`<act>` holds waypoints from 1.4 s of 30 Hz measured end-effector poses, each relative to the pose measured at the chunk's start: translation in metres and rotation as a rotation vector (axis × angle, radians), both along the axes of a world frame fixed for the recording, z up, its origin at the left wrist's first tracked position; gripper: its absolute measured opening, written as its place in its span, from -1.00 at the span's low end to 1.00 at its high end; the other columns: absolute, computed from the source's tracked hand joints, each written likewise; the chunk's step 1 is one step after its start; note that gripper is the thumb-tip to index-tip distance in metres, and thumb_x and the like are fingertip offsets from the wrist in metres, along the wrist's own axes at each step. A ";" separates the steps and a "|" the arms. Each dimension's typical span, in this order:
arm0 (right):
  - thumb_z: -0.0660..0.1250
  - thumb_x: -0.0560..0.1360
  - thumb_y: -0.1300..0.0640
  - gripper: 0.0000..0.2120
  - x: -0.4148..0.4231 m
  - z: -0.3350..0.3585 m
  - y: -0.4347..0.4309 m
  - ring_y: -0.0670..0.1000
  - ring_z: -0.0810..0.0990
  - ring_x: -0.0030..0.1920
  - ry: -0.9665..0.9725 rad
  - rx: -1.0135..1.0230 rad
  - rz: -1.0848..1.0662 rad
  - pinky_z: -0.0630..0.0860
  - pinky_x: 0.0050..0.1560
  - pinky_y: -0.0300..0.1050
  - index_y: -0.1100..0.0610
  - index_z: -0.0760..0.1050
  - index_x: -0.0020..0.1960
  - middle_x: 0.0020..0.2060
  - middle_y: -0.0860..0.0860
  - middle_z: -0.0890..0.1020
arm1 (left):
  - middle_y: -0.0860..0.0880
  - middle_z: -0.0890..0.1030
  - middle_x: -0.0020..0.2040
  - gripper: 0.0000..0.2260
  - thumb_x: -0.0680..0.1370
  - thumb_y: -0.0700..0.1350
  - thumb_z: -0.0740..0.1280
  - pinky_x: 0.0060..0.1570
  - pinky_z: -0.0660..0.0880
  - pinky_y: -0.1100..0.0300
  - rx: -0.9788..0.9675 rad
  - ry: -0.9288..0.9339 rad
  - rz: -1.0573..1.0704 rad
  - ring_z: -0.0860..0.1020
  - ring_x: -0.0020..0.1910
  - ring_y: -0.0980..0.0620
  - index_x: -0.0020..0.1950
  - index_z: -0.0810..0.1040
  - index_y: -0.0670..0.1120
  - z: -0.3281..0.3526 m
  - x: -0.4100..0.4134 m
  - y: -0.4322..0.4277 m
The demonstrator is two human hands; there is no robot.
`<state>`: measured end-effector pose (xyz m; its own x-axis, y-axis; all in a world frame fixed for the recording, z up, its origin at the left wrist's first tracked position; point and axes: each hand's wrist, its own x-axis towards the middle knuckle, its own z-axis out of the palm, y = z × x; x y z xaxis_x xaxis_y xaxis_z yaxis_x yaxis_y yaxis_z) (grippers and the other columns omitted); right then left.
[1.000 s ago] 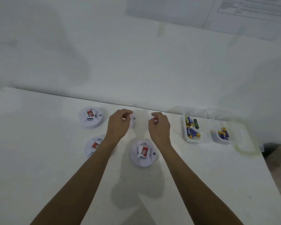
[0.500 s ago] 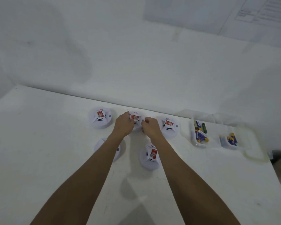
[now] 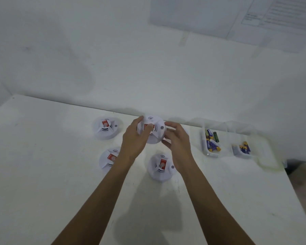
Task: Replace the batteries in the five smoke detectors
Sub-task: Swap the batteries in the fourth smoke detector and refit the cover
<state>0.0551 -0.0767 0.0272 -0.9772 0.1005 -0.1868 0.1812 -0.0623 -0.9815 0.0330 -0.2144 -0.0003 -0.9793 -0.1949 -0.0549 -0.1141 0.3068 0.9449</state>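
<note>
Both hands hold one white smoke detector (image 3: 155, 137) lifted and tilted above the back of the white table (image 3: 42, 174). My left hand (image 3: 132, 144) grips its left side, thumb on the red label. My right hand (image 3: 179, 145) curls its fingers round the right rim. Three more detectors lie face up: one at the far left (image 3: 105, 129), one at the near left (image 3: 109, 159), partly behind my left wrist, and one in the near middle (image 3: 162, 167). My right hand covers the spot where a fifth detector lay.
A clear container (image 3: 204, 147) with several blue, yellow and green batteries stands right of my hands. A second clear container (image 3: 235, 151) with several batteries stands further right. The wall rises right behind the table. The table's right edge lies beyond the containers.
Both hands closed on the middle back detector and lifted it off the table, tilting it towards me. The camera view shifted slightly.
</note>
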 end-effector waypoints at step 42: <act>0.31 0.28 -0.23 -0.33 0.172 0.052 0.002 -0.07 0.35 0.11 0.426 0.968 -0.072 0.28 -0.17 -0.51 0.02 0.36 0.32 0.11 -0.05 0.39 | -0.05 0.70 -0.08 -0.60 0.41 0.16 0.15 -0.10 0.58 0.12 1.253 -0.236 -0.209 0.66 -0.15 0.01 -0.13 0.73 0.03 0.048 0.158 0.044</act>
